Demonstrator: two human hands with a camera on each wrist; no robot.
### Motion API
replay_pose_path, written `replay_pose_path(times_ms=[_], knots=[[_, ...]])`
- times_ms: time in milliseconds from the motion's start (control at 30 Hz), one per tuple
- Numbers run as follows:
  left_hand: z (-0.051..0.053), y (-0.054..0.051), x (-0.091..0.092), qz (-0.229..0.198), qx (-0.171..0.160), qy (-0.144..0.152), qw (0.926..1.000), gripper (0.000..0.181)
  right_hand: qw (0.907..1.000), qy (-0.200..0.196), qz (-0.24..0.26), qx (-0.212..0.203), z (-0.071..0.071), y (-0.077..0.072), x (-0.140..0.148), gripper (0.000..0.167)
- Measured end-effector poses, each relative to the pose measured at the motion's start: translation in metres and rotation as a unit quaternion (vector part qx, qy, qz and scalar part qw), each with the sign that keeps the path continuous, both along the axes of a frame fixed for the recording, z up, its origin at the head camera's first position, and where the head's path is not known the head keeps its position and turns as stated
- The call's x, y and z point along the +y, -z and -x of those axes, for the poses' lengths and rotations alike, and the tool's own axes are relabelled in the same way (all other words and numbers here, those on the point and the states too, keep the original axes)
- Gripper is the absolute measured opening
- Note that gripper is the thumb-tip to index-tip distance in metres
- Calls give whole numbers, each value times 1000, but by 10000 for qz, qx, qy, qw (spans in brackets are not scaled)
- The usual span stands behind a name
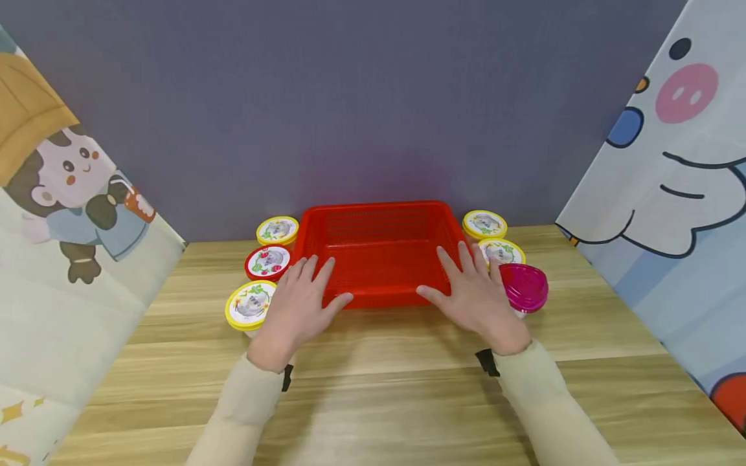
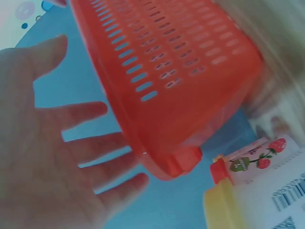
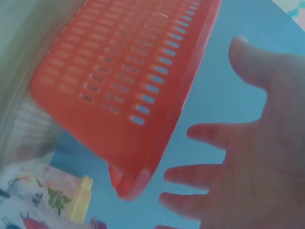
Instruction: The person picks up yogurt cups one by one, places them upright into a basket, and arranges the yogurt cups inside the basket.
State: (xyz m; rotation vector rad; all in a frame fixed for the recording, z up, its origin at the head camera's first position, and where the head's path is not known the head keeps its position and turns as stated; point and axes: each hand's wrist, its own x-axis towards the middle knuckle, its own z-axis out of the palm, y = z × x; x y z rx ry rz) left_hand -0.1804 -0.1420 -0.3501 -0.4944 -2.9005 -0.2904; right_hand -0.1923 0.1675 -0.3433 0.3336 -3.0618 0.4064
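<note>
I have the left hand (image 1: 298,312) and right hand (image 1: 476,296) both spread, pinching nothing, by the near corners of the red basket (image 1: 379,299), which lies between and ahead of them. Whether any fingertip touches its rim, I can't tell. I judge the work barely begun: the basket is ungripped, and three left-side tubs (image 1: 250,304) and three right-side tubs (image 1: 524,287) stand outside it, flanking the hands.
</note>
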Motion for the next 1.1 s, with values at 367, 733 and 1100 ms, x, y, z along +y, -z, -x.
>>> replay_pose_path(times_ms=[367,733,1100], knots=[[5,9,-2,95,1055,365,9937,56,9996,15,-98,260,1,-7,19,87],[7,15,-3,181,1133,228,9931,52,9998,190,-40,38,0,-8,38,86],[9,20,-4,275,1146,321,9925,49,9991,369,-69,-201,3,-8,62,89]])
